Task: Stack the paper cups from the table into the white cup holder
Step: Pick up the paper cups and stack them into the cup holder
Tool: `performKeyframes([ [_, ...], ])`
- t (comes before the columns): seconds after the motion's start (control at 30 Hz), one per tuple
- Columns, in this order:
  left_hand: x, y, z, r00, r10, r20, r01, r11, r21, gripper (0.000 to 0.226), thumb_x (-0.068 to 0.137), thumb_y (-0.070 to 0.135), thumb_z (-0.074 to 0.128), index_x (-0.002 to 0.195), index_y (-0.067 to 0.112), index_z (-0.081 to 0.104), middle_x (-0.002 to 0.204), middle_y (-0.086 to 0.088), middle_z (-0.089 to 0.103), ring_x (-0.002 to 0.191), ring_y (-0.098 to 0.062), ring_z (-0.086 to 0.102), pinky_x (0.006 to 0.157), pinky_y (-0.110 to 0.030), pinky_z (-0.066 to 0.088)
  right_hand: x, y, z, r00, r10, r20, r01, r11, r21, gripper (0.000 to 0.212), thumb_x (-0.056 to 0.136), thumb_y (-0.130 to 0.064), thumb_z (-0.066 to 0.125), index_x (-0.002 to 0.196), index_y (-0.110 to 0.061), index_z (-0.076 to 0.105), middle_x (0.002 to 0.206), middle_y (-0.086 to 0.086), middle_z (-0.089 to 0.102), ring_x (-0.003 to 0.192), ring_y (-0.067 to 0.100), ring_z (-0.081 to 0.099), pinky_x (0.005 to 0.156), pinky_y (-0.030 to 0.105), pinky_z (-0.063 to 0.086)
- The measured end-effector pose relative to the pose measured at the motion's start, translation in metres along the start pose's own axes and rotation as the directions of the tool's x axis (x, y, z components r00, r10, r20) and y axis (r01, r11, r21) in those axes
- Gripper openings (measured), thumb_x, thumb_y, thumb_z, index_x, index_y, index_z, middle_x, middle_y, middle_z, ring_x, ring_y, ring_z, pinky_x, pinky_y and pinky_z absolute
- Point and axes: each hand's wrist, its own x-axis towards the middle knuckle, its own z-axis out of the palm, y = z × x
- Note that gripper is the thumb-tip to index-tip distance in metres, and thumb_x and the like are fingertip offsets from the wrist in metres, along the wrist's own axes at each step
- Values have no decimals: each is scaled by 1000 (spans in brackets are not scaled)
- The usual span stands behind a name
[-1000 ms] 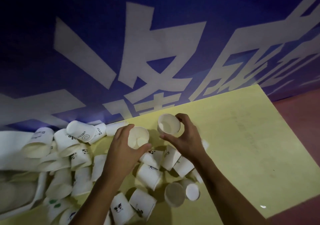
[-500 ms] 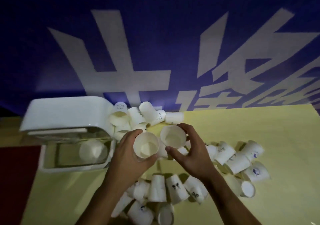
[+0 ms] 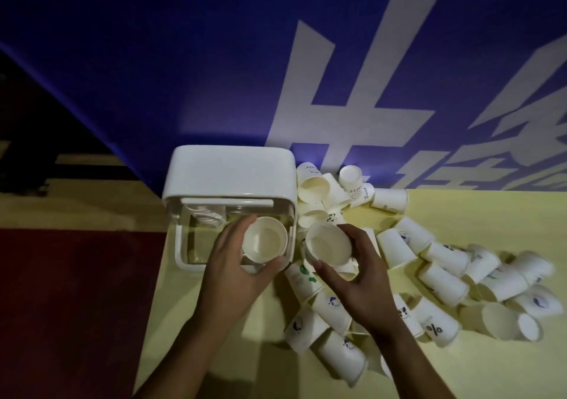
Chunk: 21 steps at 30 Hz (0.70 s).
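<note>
Your left hand [image 3: 236,263] is the one that matters here: it grips a paper cup [image 3: 265,239] upright, mouth toward you, fingers curled round the far side and thumb on the near wall. That cup hangs directly over the open front of the white cup holder [image 3: 230,177], which sits at the table's [image 3: 460,377] left edge against the blue banner [image 3: 153,76]. The holder's opening lies straight below the cup, so the coming move looks like a plain drop down, cup axis kept vertical. Further back inside the holder you can make out what seem to be nested cups [image 3: 204,214], though the dim light leaves that unsure.

Your right hand [image 3: 359,279] is just beside the holder's right wall, closed round a second cup [image 3: 328,245] that tilts slightly left, thumb at its near rim. It is next in line but farther from the opening.

To the right, the loose cups [image 3: 445,275] lie on their sides across the table, spreading toward its right edge.
</note>
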Motion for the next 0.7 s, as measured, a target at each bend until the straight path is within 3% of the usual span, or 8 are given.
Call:
performKeyframes([
  [0.17, 13, -14, 14, 999, -35, 38, 32, 998, 58, 80, 72, 54, 84, 141, 25, 56, 141, 6, 57, 128, -2, 49, 101, 0, 27, -1, 0, 2, 999, 16, -36, -17, 1000, -5, 53, 80, -36, 86, 124, -31, 57, 119, -14, 65, 112, 14, 63, 92, 41, 55],
  [0.23, 16, -18, 19, 995, -68, 67, 64, 996, 57, 81, 72, 60, 78, 142, 27, 55, 143, 8, 56, 129, -1, 48, 103, -7, 31, 0, -1, 1, 999, 29, -40, -29, 1000, -5, 53, 80, -37, 86, 124, -31, 57, 120, -13, 65, 113, 14, 63, 92, 41, 55],
  [0.5, 22, -37, 35, 975, -181, 128, 160, 975, 155, 82, 76, 43, 87, 147, 26, 51, 147, 4, 56, 134, -15, 51, 110, -26, 41, -1, 4, 4, 997, 58, -57, -58, 998, 7, 59, 78, -37, 85, 129, -25, 57, 122, -15, 64, 116, 10, 62, 96, 36, 55],
  [0.7, 31, -36, 43, 952, -287, 104, 267, 949, 170, 80, 71, 44, 90, 141, 33, 53, 131, 1, 68, 120, -23, 62, 94, -33, 52, 3, 5, 24, 999, 25, -30, -24, 999, 21, 65, 81, -33, 86, 137, -24, 54, 130, -12, 63, 123, 15, 60, 100, 38, 53],
])
